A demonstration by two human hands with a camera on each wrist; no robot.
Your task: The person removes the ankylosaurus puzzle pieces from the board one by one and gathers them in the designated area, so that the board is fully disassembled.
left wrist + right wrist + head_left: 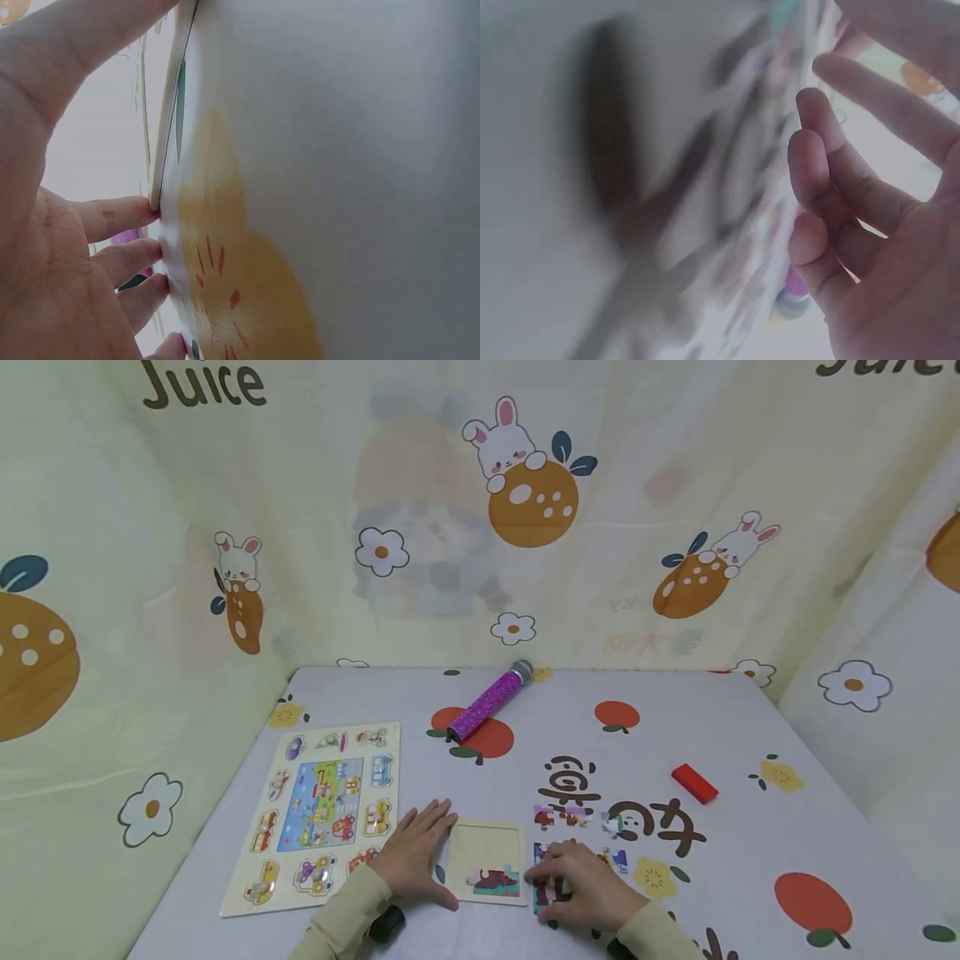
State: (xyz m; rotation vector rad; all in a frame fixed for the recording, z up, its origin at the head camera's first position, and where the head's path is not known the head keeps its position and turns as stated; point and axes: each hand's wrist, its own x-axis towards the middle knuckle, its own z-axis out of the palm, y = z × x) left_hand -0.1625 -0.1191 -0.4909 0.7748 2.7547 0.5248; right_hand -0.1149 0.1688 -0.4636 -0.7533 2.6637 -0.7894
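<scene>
My left hand lies with fingers spread at the left side of a small square wooden puzzle tray, a fingertip touching its edge in the left wrist view. Inside the tray, a joined patch of puzzle pieces fills the lower right corner. To the right of the tray, my right hand reaches over loose puzzle pieces. Its thumb and index finger stand apart on either side of one dark puzzle piece; whether they pinch it is not clear. The other fingers are bent.
A larger wooden vehicle puzzle board lies at the left. A purple glittery microphone is at the back, and a red block sits to the right. A patterned cloth covers the table; printed curtains surround it.
</scene>
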